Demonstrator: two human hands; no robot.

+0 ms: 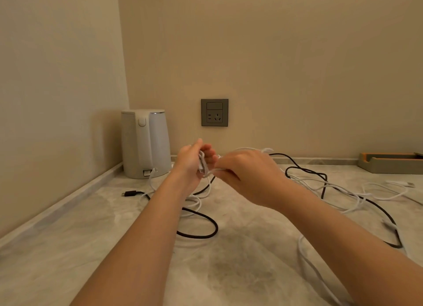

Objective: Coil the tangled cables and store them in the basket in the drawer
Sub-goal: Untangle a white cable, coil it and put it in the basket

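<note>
Left hand [188, 162] — raised above the table [68, 248], grip curled round a small coil of white cable [201, 165], thumb up.

Right hand [248, 176] — just at 3 o'clock of the left, back toward the camera, grip pinching a white strand that runs into the coil.

White cable, remainder — hanging from the hands to the table; loose loops under the left wrist, a long tangle trailing off toward 3 and 5 o'clock. White plug [409, 184] lying at far 3 o'clock. One cable or several: cannot tell.

Black cable [194, 236] — flat on the table, crossed with the white; one loop at 6 o'clock of the hands, further bends at 3 o'clock. Black plug [129, 194] at 8 o'clock.

Kettle [144, 143] — white, upright in the corner, 10 o'clock of the hands.

Socket [214, 112] — grey, on the wall at 12 o'clock.

Tray [389, 163] — against the wall at far 3 o'clock, cut off by the frame edge.
</note>
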